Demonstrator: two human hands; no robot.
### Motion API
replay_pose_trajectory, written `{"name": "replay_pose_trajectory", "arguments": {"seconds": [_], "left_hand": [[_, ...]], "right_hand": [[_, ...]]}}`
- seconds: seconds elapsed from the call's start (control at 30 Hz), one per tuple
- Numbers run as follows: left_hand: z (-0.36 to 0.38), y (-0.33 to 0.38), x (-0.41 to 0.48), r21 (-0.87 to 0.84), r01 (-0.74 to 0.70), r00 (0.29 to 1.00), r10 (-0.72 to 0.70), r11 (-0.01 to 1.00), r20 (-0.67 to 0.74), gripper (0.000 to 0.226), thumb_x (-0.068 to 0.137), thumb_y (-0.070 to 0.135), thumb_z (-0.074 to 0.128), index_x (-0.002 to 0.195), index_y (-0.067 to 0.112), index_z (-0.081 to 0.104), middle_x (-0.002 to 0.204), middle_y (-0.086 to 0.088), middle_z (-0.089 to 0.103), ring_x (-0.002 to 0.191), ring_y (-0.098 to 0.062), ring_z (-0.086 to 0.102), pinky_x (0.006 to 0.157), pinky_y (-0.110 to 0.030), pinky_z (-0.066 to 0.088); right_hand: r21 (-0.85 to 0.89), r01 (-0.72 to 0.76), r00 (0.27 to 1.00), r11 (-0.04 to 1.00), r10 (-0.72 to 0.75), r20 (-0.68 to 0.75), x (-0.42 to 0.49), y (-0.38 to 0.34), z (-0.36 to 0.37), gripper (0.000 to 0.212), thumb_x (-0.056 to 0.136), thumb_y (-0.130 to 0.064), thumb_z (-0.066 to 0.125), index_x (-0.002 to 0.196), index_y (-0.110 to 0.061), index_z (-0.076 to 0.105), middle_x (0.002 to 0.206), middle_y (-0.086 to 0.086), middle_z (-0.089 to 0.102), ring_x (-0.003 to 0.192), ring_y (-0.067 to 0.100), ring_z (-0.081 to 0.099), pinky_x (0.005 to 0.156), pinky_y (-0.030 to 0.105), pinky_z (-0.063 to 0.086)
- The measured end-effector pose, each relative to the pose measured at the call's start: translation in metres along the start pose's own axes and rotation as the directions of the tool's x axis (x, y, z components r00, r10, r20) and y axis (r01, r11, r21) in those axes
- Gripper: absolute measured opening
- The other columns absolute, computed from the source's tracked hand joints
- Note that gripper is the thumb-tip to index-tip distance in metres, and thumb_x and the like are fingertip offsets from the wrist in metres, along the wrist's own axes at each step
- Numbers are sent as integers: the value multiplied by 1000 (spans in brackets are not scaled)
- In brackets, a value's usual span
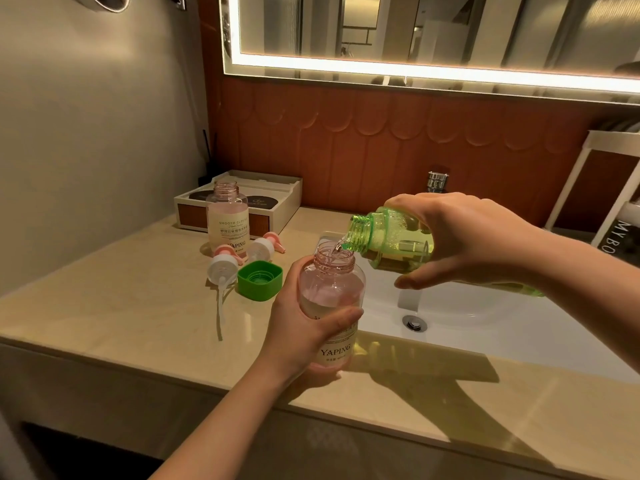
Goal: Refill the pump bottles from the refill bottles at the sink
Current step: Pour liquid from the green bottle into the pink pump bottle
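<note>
Pouring is in progress at the sink. The right hand (460, 237) grips a translucent green plastic refill bottle (391, 242) round its body, fingers curled over the top and thumb underneath. The bottle is tipped close to horizontal, with its open threaded neck pointing left. A thin clear stream runs from that neck into the open mouth of a clear pink-tinted plastic pump bottle (330, 289) whose pale label reads YAPING.

The left hand (301, 330) wraps this pump bottle at mid-height, thumb curled across the front of the label, and holds it upright at the left edge of the white sink basin (502, 327). Whether its base rests on the beige stone worktop (121, 313) cannot be told.

Items on the worktop, left of the held bottle:
- A square green plastic cap (259, 280) lies with its open side up.
- Two white-and-pink pump heads (223, 266) lie on their sides just behind and beside the cap. The nearer one trails its dip tube toward the front edge.
- A second pink-tinted bottle (227, 216), uncapped, stands upright behind them.
- A white-and-brown tray box (277, 199) sits against the wall, directly behind that bottle.

A chrome tap (437, 181) shows partly above the right hand. A round metal drain (414, 322) sits in the basin floor. A lit-edged mirror (415, 29) hangs above.
</note>
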State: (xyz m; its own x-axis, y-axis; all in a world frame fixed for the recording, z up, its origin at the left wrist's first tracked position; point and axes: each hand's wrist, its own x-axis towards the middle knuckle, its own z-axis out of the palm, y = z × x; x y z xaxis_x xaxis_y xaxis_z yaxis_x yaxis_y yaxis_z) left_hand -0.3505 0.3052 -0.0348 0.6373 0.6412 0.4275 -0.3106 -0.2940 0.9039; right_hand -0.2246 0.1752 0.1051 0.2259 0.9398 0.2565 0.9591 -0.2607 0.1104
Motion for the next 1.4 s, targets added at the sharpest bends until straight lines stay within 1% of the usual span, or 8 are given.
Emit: {"name": "replay_pose_trajectory", "arguments": {"seconds": [0.17,0.37,0.53,0.67,0.87,1.13,1.27,1.4], "left_hand": [[1,1,0,1,-1,1000,1,1000,3,66,53,29,86,104,40,46,107,22,57,98,0,58,73,-9,49],[0,-2,1,-7,1,1000,-1,1000,-5,68,50,32,83,107,40,46,111,17,59,103,-5,59,77,-16,51],[1,-1,1,-12,-5,1000,5,1000,1,70,51,32,88,106,40,47,108,19,59,100,-2,60,73,-12,50],[1,-1,1,-19,3,1000,-3,1000,3,65,50,30,77,106,39,47,108,19,59,97,2,60,73,-12,50],[0,1,0,-20,-1,1000,1,1000,6,64,49,30,76,105,38,47,106,20,58,94,8,59,72,-10,50],[0,-1,1,-3,4,1000,-4,1000,-2,64,55,30,85,106,38,47,106,20,60,98,2,60,73,-13,50],[1,0,1,-10,-2,1000,2,1000,1,73,46,25,90,104,37,49,102,20,62,94,5,62,72,-11,50],[1,2,0,-40,0,1000,0,999,0,65,48,23,82,103,35,49,101,18,62,91,7,62,70,-11,50]], "right_hand": [[-5,-1,1000,1000,1,1,0,-2,0,90,63,-55,74,139,-26,35,126,-2,56,109,18,55,84,38,53],[-12,-5,1000,1000,5,3,0,-1,-2,83,61,-56,75,132,-29,40,120,-3,58,104,18,55,81,41,52],[-17,-5,1000,1000,5,3,0,-3,-4,85,61,-55,75,133,-28,40,119,-2,59,104,19,56,81,40,52],[-23,-5,1000,1000,6,10,0,-4,-4,85,61,-54,75,134,-27,40,119,-3,59,103,18,56,80,39,53],[-44,-4,1000,999,5,19,1,-4,-6,85,62,-53,75,134,-26,39,118,-2,59,103,19,55,80,38,53],[-60,-5,1000,998,7,25,2,-5,-8,89,63,-53,75,139,-26,35,123,-2,57,107,19,54,82,35,52],[-84,2,1000,996,-1,19,3,-4,-8,90,62,-55,75,138,-26,35,122,-2,57,106,18,55,81,35,52],[-95,6,1000,995,-4,21,3,-3,-8,91,62,-55,74,139,-27,35,122,-3,57,106,18,54,80,33,52]]}}
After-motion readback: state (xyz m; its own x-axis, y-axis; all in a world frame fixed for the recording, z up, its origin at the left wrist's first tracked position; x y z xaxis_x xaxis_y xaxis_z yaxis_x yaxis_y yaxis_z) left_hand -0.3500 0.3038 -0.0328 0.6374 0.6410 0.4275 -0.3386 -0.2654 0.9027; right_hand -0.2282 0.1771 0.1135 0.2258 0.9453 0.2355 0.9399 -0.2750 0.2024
